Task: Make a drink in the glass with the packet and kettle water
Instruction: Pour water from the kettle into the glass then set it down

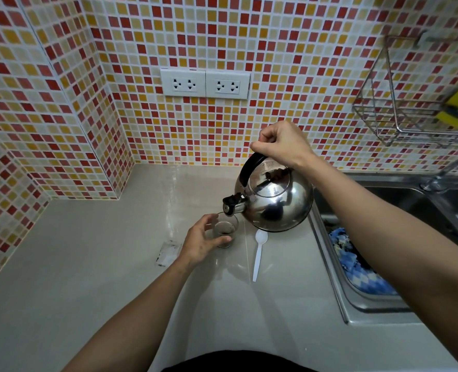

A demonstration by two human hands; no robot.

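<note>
A small clear glass with dark powder or liquid at its bottom stands on the grey counter. My left hand cups the glass from the left, thumb and fingers around it. My right hand grips the black handle of a shiny steel kettle, which is lifted and tilted left so its spout hangs just over the glass rim. A torn, flat packet lies on the counter left of my left hand.
A white plastic spoon lies right of the glass. A steel sink with a blue cloth sits at the right. A wire rack holding a yellow sponge hangs on the tiled wall. Two wall sockets are behind.
</note>
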